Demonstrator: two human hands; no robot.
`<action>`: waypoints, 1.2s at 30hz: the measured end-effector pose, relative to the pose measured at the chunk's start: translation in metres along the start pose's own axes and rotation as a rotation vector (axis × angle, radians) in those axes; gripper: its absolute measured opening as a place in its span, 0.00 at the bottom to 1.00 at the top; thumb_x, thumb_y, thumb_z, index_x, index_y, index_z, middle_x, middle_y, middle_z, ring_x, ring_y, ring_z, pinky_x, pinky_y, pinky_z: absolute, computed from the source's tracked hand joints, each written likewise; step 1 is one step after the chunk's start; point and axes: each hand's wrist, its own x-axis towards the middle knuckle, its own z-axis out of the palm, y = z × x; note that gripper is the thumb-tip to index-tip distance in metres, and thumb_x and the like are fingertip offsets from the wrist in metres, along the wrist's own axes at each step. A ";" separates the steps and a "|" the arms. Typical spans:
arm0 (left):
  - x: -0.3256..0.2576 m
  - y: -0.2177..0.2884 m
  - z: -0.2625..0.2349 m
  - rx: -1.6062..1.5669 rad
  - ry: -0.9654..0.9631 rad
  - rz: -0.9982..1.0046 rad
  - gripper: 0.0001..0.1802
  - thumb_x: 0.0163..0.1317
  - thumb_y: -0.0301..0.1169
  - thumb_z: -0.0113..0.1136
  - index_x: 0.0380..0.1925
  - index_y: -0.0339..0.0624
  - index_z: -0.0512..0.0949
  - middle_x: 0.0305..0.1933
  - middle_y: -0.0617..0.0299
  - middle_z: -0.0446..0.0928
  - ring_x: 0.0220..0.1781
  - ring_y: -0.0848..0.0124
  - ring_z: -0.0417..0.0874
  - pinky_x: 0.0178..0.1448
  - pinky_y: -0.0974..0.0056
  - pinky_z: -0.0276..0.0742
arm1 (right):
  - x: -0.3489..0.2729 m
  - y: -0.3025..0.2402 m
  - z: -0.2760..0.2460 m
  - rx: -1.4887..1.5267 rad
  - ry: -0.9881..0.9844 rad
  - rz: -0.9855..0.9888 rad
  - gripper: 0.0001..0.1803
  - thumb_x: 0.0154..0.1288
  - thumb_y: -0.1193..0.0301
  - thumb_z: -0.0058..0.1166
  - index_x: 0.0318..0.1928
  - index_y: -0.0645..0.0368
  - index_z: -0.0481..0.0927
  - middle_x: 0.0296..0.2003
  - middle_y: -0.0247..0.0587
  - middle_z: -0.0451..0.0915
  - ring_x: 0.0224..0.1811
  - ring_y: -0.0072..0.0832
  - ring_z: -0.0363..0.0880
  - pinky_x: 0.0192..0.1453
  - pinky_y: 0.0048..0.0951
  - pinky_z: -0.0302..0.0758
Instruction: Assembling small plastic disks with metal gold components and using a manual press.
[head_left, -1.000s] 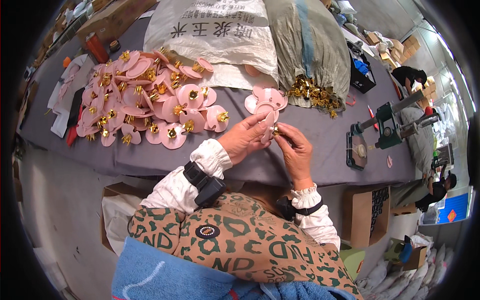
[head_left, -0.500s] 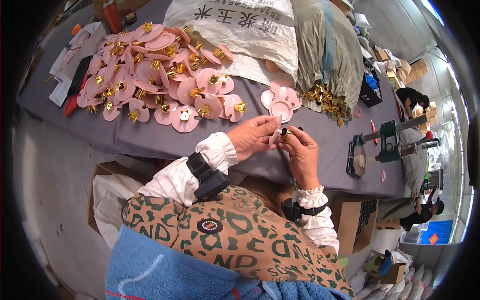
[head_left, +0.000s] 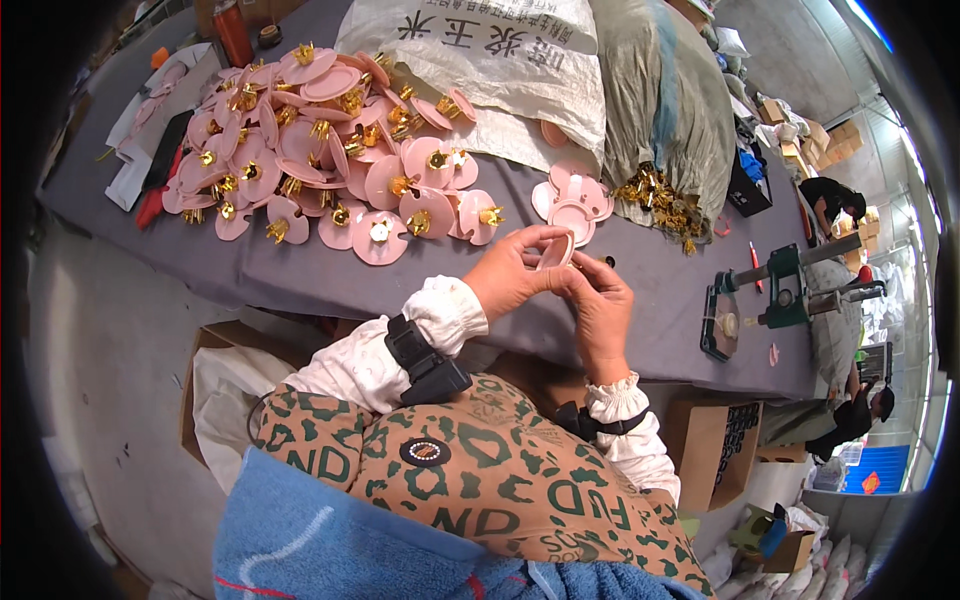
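Note:
Between my two hands is a small pink plastic disc (head_left: 556, 252), tilted up on its edge. My left hand (head_left: 505, 275) pinches it from the left. The fingers and thumb of my right hand (head_left: 600, 305) close on its lower right side. A small dark piece (head_left: 608, 262) shows beside my right fingers; I cannot tell whether it is held. No gold clip can be made out in my hands. Just beyond them lie several pink discs (head_left: 573, 195), grouped together. To the left spreads a big pile of pink discs (head_left: 300, 150) fitted with gold prong clips.
Loose gold clips (head_left: 658, 200) spill from a grey woven sack (head_left: 665, 90) behind my hands. A white printed sack (head_left: 480, 60) lies beside it. At the right stands a green hand press (head_left: 790, 285). Open cardboard boxes (head_left: 715, 450) sit below the table's edge. People work far right.
The pink disc has turned so its face shows more between my hands. The gold clip seen at my right fingertips is now out of sight. The view has shifted slightly.

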 end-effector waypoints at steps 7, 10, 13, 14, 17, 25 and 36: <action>0.022 0.054 -0.076 0.886 0.304 0.491 0.30 0.47 0.39 0.73 0.53 0.46 0.79 0.56 0.49 0.72 0.57 0.54 0.74 0.62 0.57 0.71 | 0.027 0.004 -0.042 -0.665 0.127 -0.251 0.23 0.57 0.73 0.64 0.56 0.57 0.79 0.47 0.40 0.82 0.49 0.29 0.80 0.55 0.29 0.75; 0.027 0.073 -0.117 1.579 0.676 0.619 0.27 0.48 0.37 0.71 0.51 0.46 0.79 0.59 0.50 0.70 0.60 0.53 0.71 0.66 0.54 0.66 | 0.040 0.031 -0.084 -1.129 0.153 -0.556 0.21 0.57 0.73 0.63 0.53 0.56 0.80 0.50 0.42 0.81 0.53 0.39 0.77 0.59 0.35 0.73; 0.040 0.070 -0.071 1.418 0.591 0.675 0.25 0.50 0.33 0.70 0.50 0.43 0.78 0.57 0.49 0.73 0.62 0.52 0.70 0.66 0.53 0.66 | 0.040 0.063 -0.098 -1.037 0.160 -0.507 0.18 0.55 0.74 0.63 0.49 0.56 0.81 0.48 0.43 0.81 0.53 0.42 0.76 0.60 0.37 0.72; 0.045 0.065 -0.055 1.290 0.484 0.658 0.24 0.51 0.34 0.70 0.50 0.43 0.78 0.56 0.50 0.74 0.61 0.52 0.70 0.65 0.53 0.66 | 0.040 0.066 -0.096 -0.996 0.200 -0.525 0.17 0.55 0.74 0.63 0.48 0.57 0.82 0.47 0.42 0.82 0.52 0.41 0.77 0.59 0.36 0.73; 0.077 0.001 -0.019 1.180 0.202 0.667 0.20 0.49 0.32 0.68 0.43 0.40 0.78 0.44 0.54 0.77 0.51 0.53 0.75 0.58 0.52 0.71 | 0.037 0.060 -0.092 -0.993 0.234 -0.523 0.15 0.55 0.76 0.63 0.45 0.59 0.82 0.44 0.42 0.83 0.48 0.38 0.80 0.56 0.33 0.75; 0.118 -0.052 0.021 1.459 0.085 0.294 0.31 0.42 0.41 0.75 0.47 0.43 0.76 0.50 0.49 0.73 0.58 0.48 0.71 0.58 0.51 0.71 | 0.026 0.056 -0.095 -0.789 0.338 -0.469 0.11 0.56 0.79 0.62 0.42 0.62 0.82 0.42 0.44 0.83 0.43 0.35 0.83 0.51 0.30 0.77; 0.084 -0.018 -0.004 0.316 0.044 -0.082 0.36 0.54 0.41 0.72 0.59 0.38 0.68 0.50 0.54 0.77 0.53 0.62 0.79 0.55 0.59 0.79 | 0.011 0.030 -0.068 0.003 0.261 -0.279 0.17 0.62 0.82 0.59 0.52 0.65 0.78 0.42 0.31 0.78 0.43 0.17 0.77 0.50 0.19 0.75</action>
